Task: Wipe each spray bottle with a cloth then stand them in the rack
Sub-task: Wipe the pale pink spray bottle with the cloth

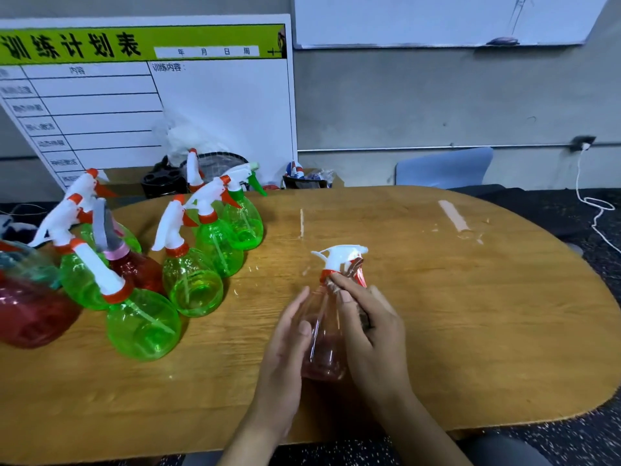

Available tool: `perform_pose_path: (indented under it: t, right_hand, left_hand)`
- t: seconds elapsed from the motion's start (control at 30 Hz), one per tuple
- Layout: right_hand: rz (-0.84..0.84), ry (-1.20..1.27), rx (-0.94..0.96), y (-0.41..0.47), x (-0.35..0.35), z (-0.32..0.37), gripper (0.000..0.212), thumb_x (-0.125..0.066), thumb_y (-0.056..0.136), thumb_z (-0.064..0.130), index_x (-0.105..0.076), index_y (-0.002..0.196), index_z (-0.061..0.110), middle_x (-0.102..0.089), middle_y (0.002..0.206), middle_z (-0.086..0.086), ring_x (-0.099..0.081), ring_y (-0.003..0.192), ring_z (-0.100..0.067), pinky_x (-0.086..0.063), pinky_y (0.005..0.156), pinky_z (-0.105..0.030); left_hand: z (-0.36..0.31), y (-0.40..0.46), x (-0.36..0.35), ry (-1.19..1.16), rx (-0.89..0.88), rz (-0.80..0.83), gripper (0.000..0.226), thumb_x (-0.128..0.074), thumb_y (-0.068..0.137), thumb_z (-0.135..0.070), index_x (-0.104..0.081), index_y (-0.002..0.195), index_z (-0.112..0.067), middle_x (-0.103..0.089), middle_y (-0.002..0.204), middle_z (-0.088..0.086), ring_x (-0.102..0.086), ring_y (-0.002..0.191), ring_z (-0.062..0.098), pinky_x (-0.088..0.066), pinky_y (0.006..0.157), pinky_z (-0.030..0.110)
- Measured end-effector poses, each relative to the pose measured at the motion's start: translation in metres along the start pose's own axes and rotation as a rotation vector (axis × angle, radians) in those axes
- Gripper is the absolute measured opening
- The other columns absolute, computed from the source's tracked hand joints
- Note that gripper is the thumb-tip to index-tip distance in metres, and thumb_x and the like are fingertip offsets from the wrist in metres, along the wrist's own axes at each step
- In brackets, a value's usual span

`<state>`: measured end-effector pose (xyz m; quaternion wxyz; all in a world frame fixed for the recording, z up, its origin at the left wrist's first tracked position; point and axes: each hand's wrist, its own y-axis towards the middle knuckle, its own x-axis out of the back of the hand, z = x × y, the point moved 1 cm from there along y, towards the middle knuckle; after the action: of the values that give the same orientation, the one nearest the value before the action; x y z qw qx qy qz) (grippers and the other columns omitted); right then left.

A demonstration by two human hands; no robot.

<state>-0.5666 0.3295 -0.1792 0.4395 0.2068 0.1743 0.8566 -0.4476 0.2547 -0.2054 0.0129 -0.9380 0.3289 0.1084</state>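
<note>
Lower centre of frame: my left hand cups the red spray bottle, fingers nearly straight along its left side. My right hand presses a cloth against its right side and neck, fingers curled over it. The bottle stands on the wooden table. Green spray bottles cluster at left.

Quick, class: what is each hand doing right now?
Left hand: open, fingers straight against the pink bottle.
Right hand: fingers press a cloth onto the bottle's neck.
</note>
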Motion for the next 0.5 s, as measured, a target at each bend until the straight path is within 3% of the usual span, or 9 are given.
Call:
perform_pose_path:
  t: [0.13, 0.23, 0.37, 0.5]
  right_hand:
    - [0.042, -0.044, 0.054, -0.008, -0.005, 0.0, 0.034, -0.054, 0.103, 0.038, -0.073, 0.131, 0.033, -0.066, 0.103, 0.018, -0.069, 0.091, -0.006, -0.05, 0.073, -0.017]
    - [0.12, -0.065, 0.177, -0.023, 0.001, -0.001, 0.034, -0.059, 0.104, 0.031, -0.071, 0.135, 0.027, -0.062, 0.108, 0.021, -0.067, 0.092, -0.003, -0.05, 0.074, -0.016]
    - [0.265, -0.037, 0.363, -0.041, 0.011, -0.003, 0.035, -0.067, 0.102, 0.02, -0.07, 0.137, 0.02, -0.068, 0.118, -0.001, -0.07, 0.103, -0.011, -0.059, 0.078, -0.032]
    - [0.151, -0.011, 0.331, -0.031, 0.017, -0.001, 0.033, -0.064, 0.1, 0.019, -0.072, 0.132, 0.018, -0.061, 0.11, 0.019, -0.063, 0.091, 0.004, -0.048, 0.074, -0.012]
  left_hand:
    - [0.002, 0.001, 0.003, -0.077, 0.006, -0.01, 0.051, -0.06, 0.098, -0.042, -0.058, 0.149, -0.04, -0.067, 0.146, 0.005, -0.064, 0.135, 0.03, -0.043, 0.118, 0.062]
    - [-0.001, 0.0, 0.001, -0.118, 0.018, -0.007, 0.049, -0.054, 0.1, -0.037, -0.057, 0.15, -0.038, -0.069, 0.144, 0.007, -0.065, 0.134, 0.031, -0.044, 0.116, 0.059]
    - [-0.004, 0.001, 0.0, -0.12, 0.008, -0.028, 0.047, -0.055, 0.099, -0.04, -0.061, 0.145, -0.042, -0.071, 0.14, 0.006, -0.067, 0.131, 0.028, -0.046, 0.11, 0.046]
    - [-0.005, 0.001, -0.001, -0.093, 0.015, 0.013, 0.053, -0.062, 0.098, -0.047, -0.056, 0.15, -0.038, -0.072, 0.139, 0.005, -0.068, 0.131, 0.029, -0.049, 0.108, 0.049]
